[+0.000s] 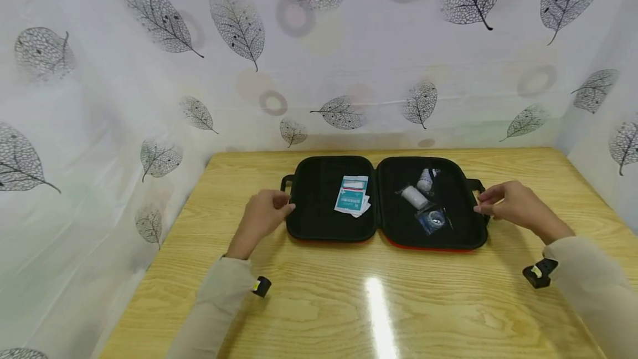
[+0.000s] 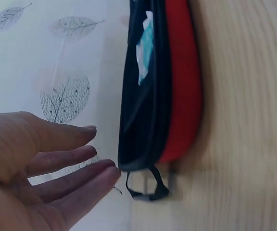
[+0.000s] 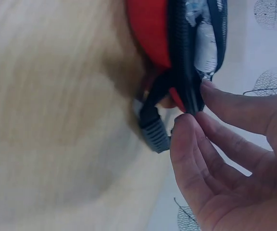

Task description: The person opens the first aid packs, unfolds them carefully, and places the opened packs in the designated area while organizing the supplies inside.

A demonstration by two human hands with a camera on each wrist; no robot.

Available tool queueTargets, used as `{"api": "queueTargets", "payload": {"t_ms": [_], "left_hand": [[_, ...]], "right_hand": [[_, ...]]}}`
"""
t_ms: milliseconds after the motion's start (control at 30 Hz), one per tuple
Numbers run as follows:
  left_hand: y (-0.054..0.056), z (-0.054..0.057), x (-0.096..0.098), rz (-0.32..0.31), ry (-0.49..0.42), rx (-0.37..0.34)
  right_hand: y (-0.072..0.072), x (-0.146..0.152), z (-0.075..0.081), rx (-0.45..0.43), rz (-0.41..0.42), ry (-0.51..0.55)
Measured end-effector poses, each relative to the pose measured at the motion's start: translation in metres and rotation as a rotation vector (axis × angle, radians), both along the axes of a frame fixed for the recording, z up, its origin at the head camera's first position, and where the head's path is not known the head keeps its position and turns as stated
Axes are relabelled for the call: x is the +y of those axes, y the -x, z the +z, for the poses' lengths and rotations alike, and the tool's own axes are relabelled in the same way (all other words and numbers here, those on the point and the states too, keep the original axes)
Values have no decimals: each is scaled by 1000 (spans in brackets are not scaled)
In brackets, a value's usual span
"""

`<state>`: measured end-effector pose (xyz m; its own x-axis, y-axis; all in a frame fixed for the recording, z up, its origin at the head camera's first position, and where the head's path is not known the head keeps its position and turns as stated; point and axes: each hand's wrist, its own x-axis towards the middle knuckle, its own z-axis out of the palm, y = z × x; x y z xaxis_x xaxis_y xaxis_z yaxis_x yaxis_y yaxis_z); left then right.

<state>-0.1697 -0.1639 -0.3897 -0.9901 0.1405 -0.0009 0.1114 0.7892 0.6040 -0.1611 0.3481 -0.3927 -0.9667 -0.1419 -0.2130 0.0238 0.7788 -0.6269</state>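
A red case with a black lining lies spread flat on the table, in the head view a left half [image 1: 311,204] and a right half [image 1: 399,226] joined at the middle. Teal-and-white packets [image 1: 351,195] lie in the left half. The right half holds a white roll [image 1: 415,197], a wrapped white bundle [image 1: 425,180] and a blue packet [image 1: 432,219], all in clear wrap. Beside the left end, my left hand [image 1: 264,214] has its fingers loosely extended, apart from the case in the left wrist view. My right hand [image 3: 239,149] has its fingertips against the right end's rim, thumb spread apart.
The case's black handle [image 1: 287,181] sticks out at the left end. At the right end is a strap with a ribbed buckle [image 3: 155,134]. Wooden tabletop [image 1: 309,298] extends in front, and a leaf-patterned sheet [image 1: 349,82] hangs behind and at both sides.
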Motion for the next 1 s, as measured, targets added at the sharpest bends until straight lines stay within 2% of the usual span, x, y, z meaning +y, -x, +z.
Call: {"api": "queueTargets", "payload": {"t_ms": [133,233,367,567,700,1000], "left_hand": [[6,2,8,-44,-56,7],[11,1,16,-66,-122,-22],[20,-2,27,-68,-216,-92],[31,-9,45,-52,-321,-201],[36,-12,57,-40,-333,-236],[47,-20,74,-53,-271,-301]], "right_hand": [[-2,0,-6,-28,-17,30],[-2,-1,-10,-37,-30,51],[-2,-3,-15,-49,-58,67],[-6,-4,-22,-31,-84,23],[-8,-3,-26,-28,-92,27],[-10,-2,-32,-36,-97,52]]}}
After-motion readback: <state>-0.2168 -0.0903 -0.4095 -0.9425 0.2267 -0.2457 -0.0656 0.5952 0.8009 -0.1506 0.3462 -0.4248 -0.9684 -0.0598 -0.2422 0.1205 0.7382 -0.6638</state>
